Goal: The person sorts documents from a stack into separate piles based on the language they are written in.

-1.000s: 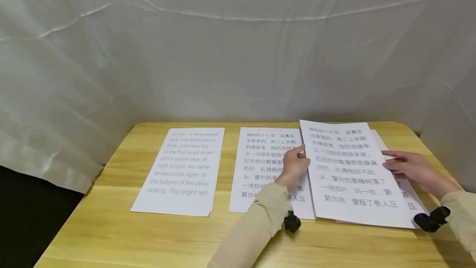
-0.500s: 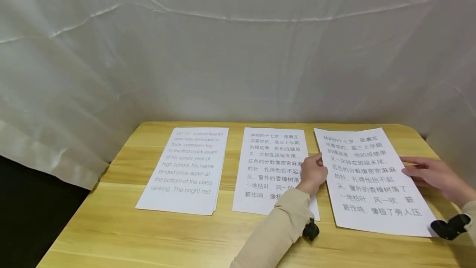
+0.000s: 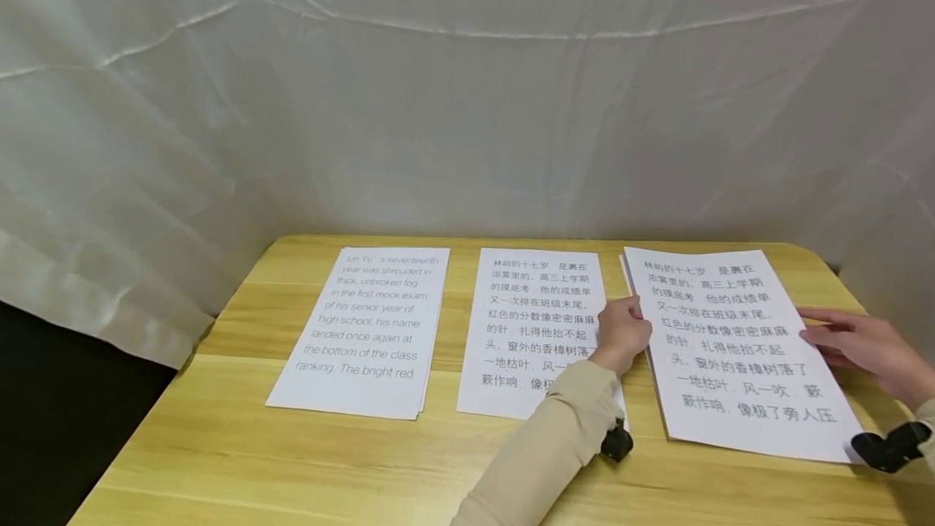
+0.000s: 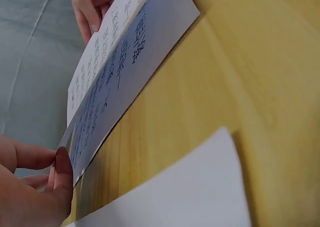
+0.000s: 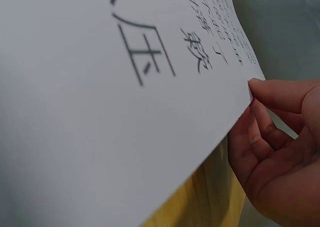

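A white sheet of paper with Chinese print (image 3: 730, 347) hangs slightly above the right side of the table. Along its left edge, my left hand (image 3: 623, 334) pinches it between thumb and fingers. My right hand (image 3: 869, 351) pinches the opposite edge, thumb on top and fingers underneath, as the right wrist view shows. Below it lies another printed sheet (image 4: 162, 32), shaded in the left wrist view and mostly covered in the head view. A further Chinese-printed sheet (image 3: 526, 307) lies in the middle, partly hidden by my left hand and sleeve.
A small stack of English-printed sheets (image 3: 365, 331) lies at the left of the wooden table (image 3: 292, 469), its edges slightly offset. A pale cloth curtain (image 3: 467, 128) hangs behind the table. Black wrist cameras sit at both cuffs.
Both hands have carried the held sheet rightward, away from the middle sheet, and lowered it over the right-hand sheet. Over the last half second the movement is small.
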`<state>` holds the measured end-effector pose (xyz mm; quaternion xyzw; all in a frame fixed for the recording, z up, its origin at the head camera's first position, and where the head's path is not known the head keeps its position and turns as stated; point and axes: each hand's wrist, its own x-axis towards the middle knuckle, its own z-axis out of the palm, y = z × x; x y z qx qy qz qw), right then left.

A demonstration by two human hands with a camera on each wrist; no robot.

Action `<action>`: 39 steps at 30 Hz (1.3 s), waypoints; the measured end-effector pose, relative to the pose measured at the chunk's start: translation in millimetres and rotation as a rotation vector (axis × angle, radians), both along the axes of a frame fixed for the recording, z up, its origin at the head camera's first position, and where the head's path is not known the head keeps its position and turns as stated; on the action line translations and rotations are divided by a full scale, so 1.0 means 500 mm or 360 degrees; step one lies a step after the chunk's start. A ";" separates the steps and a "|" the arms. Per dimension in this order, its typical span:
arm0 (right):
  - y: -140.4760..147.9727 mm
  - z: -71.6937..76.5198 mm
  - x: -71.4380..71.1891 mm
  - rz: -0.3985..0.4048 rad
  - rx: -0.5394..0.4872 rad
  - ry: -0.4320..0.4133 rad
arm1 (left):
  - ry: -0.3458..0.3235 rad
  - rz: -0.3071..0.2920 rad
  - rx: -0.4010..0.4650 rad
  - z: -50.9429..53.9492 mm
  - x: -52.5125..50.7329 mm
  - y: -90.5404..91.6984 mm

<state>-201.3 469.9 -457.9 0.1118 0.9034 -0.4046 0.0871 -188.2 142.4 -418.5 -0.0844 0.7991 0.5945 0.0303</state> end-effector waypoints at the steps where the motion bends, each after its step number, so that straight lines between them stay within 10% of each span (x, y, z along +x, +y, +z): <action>1: 0.000 -0.001 -0.001 -0.0006 -0.0001 0.0005 | -0.0016 0.0012 0.0004 0.001 0.001 0.001; 26: -0.036 0.043 0.030 0.0043 0.0094 0.0175 | 0.0160 -0.0157 -0.0103 0.007 0.007 -0.029; 39: -0.142 0.105 0.052 0.0211 0.0199 0.0225 | 0.0271 -0.0261 -0.0162 0.025 -0.016 -0.130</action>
